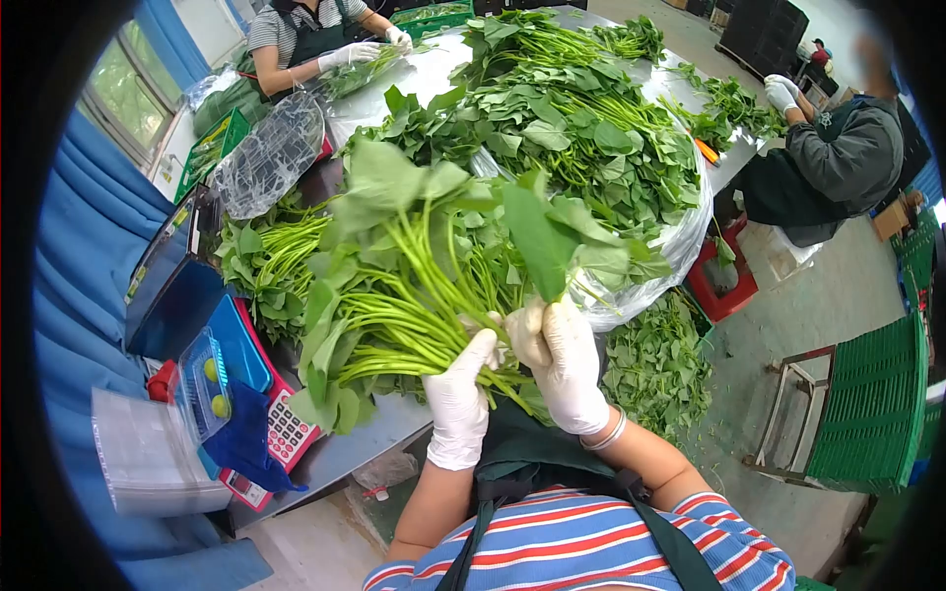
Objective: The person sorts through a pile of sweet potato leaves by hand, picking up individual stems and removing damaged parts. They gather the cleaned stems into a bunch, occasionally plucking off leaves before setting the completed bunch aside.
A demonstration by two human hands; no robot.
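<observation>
Left hand (461, 399) – thin whitish glove, wrinkled – gripping the bunch of leafy greens (419, 320) near the lower ends of its stems, thumb laid over them. Right hand (567, 364), similarly gloved, just beside it: fingers curled in, thumb against them; a broad leaf (539, 241) rises at the thumb tip. Cannot tell exactly what is pinched there.

Bunch lies in front of the fingers, fanning up and leftward; stems slender, smooth, bright yellow-green; leaves flat, broad, some blurred.

Beyond: large heap of similar greens (591, 128), stems and leaves layered, over crinkled clear plastic sheeting (690, 241). To the left: pink calculator (288, 428) with pale keys, clear rigid plastic tub (204, 384). To the right: red stool (724, 281), slatted green crates (862, 404) – stacked.
</observation>
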